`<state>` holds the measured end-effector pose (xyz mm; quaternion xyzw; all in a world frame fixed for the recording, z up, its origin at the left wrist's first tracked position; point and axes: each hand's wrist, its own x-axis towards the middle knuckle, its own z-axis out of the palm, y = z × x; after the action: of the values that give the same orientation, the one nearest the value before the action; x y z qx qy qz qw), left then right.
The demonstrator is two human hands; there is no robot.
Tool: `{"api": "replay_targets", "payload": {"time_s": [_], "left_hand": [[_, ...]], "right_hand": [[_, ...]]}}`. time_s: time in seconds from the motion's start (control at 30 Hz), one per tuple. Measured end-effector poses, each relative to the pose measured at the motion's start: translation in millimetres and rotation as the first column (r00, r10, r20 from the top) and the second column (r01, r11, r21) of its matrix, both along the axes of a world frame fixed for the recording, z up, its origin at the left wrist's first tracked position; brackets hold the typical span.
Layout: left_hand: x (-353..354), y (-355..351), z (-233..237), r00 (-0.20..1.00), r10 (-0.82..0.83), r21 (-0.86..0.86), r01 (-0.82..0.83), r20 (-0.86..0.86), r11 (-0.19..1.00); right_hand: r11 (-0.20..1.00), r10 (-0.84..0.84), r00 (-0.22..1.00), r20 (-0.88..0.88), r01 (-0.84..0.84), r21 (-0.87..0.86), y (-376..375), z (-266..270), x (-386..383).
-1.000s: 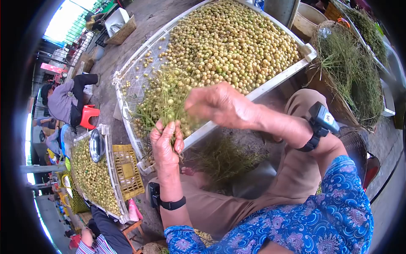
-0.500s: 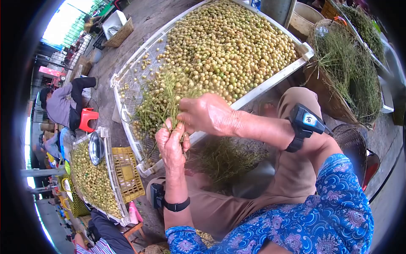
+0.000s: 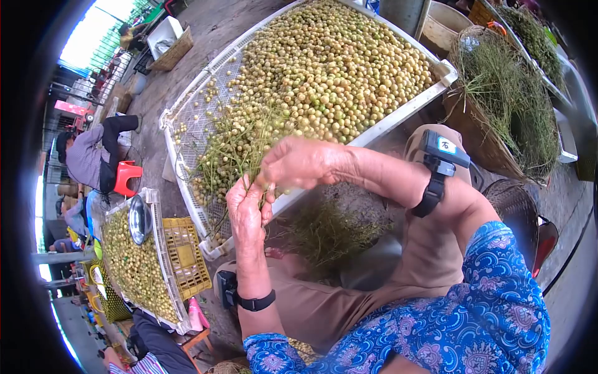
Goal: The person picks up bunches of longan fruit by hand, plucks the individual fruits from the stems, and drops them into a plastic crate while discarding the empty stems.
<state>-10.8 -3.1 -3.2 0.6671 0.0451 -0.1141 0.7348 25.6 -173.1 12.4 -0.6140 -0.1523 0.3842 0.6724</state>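
Observation:
My left hand (image 3: 247, 209) is closed around the lower ends of a bunch of thin green stems (image 3: 252, 146). The stems fan out over the near left corner of a white mesh tray (image 3: 194, 134). Small round yellow-green fruits (image 3: 336, 68) are heaped across that tray, and a few cling among the stems. Just above and touching my left fingers, my right hand (image 3: 300, 163) is curled against the bunch. Its fingertips are blurred, and what they pinch is hidden. Below the hands, a loose pile of stripped stems (image 3: 330, 234) lies between my legs.
A wicker basket (image 3: 476, 134) full of bare stems stands to the right. On the left are a second fruit tray (image 3: 134, 262) with a metal bowl (image 3: 140, 219) on it, a yellow crate (image 3: 187, 255) and a red stool (image 3: 128, 177). A person (image 3: 87, 156) sits beyond.
My right hand has moved slightly and its wrist has turned, tilting the device strapped there. The left hand still grips the stems. The view has shifted a little.

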Motion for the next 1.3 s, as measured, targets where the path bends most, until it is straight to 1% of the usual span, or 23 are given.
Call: {"api": "replay_targets", "payload": {"time_s": [0.03,0.07,0.1,0.13,0.2,0.27,0.3,0.33,0.37,0.4,0.43,0.6,0.7,0.8,0.97,1.0,1.07,1.13,1.17,1.2,1.23,1.27,1.3], "left_hand": [[1.3,0.5,-2.5,1.000,0.017,-0.040,-0.018,-0.012,0.999],[1.5,1.9,-3.2,1.000,0.019,-0.039,-0.020,-0.012,0.999],[1.7,1.7,-0.3,1.000,0.020,-0.061,-0.021,-0.018,0.998],[2.3,2.4,2.0,1.000,0.020,-0.082,-0.022,-0.021,0.996],[3.4,7.7,2.7,1.000,0.005,-0.072,-0.005,-0.001,0.997],[1.7,10.4,7.5,0.999,0.025,-0.253,-0.036,-0.047,0.967],[1.8,13.4,9.2,0.999,0.002,-0.267,-0.016,-0.052,0.964],[1.4,15.4,10.2,0.999,0.010,-0.266,-0.023,-0.050,0.964],[0.9,16.8,10.8,0.998,0.004,-0.289,-0.023,-0.064,0.957],[0.5,17.6,10.7,0.997,-0.004,-0.311,-0.020,-0.079,0.950],[-0.3,18.7,9.7,0.997,-0.004,-0.312,-0.021,-0.079,0.950],[-3.0,17.4,4.9,0.995,-0.062,-0.476,0.016,-0.082,0.879],[-3.0,11.9,6.0,0.987,-0.049,-0.480,-0.032,-0.154,0.877],[-3.3,8.7,7.3,0.977,-0.041,-0.464,-0.062,-0.209,0.884],[-3.5,5.6,10.7,0.968,0.000,-0.429,-0.110,-0.250,0.897],[-3.3,5.5,10.3,0.967,-0.020,-0.460,-0.102,-0.253,0.882],[-2.2,6.5,8.9,0.966,-0.042,-0.490,-0.091,-0.253,0.867],[-1.7,9.4,7.1,0.953,-0.117,-0.625,-0.088,-0.279,0.776],[-1.7,9.5,6.9,0.953,-0.118,-0.624,-0.087,-0.280,0.777],[-1.5,9.4,6.8,0.947,-0.145,-0.672,-0.092,-0.288,0.735],[-1.6,9.5,6.8,0.940,-0.172,-0.717,-0.098,-0.294,0.690],[-1.6,10.1,6.2,0.940,-0.173,-0.716,-0.097,-0.294,0.691],[-1.3,11.1,4.5,0.940,-0.208,-0.771,-0.083,-0.272,0.631]], "right_hand": [[0.977,0.056,0.993,-0.100,-0.034,0.209,2.3,-3.7,-4.9],[0.977,0.058,0.993,-0.100,-0.036,0.211,2.3,-6.3,-6.1],[0.912,0.122,0.976,-0.179,-0.039,0.409,1.8,-8.5,-7.1],[0.808,0.202,0.950,-0.239,-0.023,0.589,0.8,-10.7,-7.2],[0.590,0.360,0.896,-0.262,-0.001,0.807,-1.6,-15.9,-0.6],[0.647,0.272,0.903,-0.332,0.084,0.758,-12.8,-20.7,-3.5],[0.707,0.178,0.934,-0.309,0.097,0.700,-14.2,-19.5,-5.2],[0.707,0.186,0.934,-0.307,0.090,0.701,-14.9,-18.1,-7.3],[0.843,0.101,0.944,-0.313,0.087,0.532,-15.4,-16.2,-10.4],[0.937,0.013,0.954,-0.301,0.093,0.336,-15.4,-15.6,-13.6],[0.953,0.000,0.959,-0.285,0.085,0.289,-14.3,-18.5,-17.2],[0.946,-0.073,0.945,-0.320,0.167,0.278,-2.2,-33.5,-27.9],[0.922,-0.212,0.927,-0.309,0.294,0.251,2.9,-30.9,-25.6],[0.873,-0.258,0.891,-0.374,0.381,0.305,10.0,-36.9,-23.5],[0.846,-0.333,0.886,-0.324,0.432,0.311,19.6,-33.1,-23.3],[0.837,-0.373,0.873,-0.314,0.463,0.292,21.5,-31.7,-22.8],[0.836,-0.362,0.879,-0.311,0.454,0.307,24.4,-35.1,-20.7],[0.834,-0.352,0.883,-0.311,0.447,0.324,28.0,-34.0,-19.9],[0.836,-0.396,0.876,-0.275,0.468,0.287,30.2,-33.6,-20.0],[0.836,-0.437,0.868,-0.237,0.489,0.250,31.7,-32.9,-20.1],[0.835,-0.437,0.867,-0.238,0.490,0.251,32.1,-32.9,-19.8],[0.845,-0.439,0.870,-0.225,0.484,0.226,32.0,-32.5,-18.6],[0.854,-0.440,0.873,-0.212,0.480,0.202,32.4,-32.2,-17.5]]}}
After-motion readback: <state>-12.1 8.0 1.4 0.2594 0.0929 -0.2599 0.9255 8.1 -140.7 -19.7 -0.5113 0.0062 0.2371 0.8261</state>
